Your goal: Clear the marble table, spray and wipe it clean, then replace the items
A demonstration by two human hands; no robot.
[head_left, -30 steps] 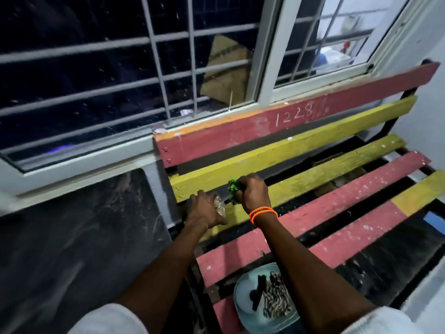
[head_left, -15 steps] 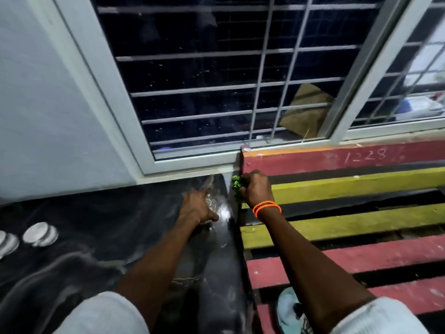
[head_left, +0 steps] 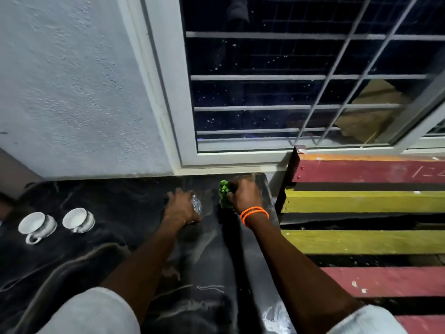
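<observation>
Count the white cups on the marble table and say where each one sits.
2. One cup stands at the far left of the marble table; the second cup sits just right of it. More may lie outside the frame.

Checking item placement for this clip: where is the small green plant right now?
In the head view, the green plant is gripped in the right hand over the marble table's far right corner, beside the painted bench.

Two bare forearms reach from the bottom of the frame toward its centre. The left hand (head_left: pixel 181 209) curls over a small clear glass object (head_left: pixel 196 205). The right hand (head_left: pixel 244 194), wearing orange bead bracelets (head_left: pixel 254 213), grips a green leafy sprig (head_left: pixel 224 193).
</observation>
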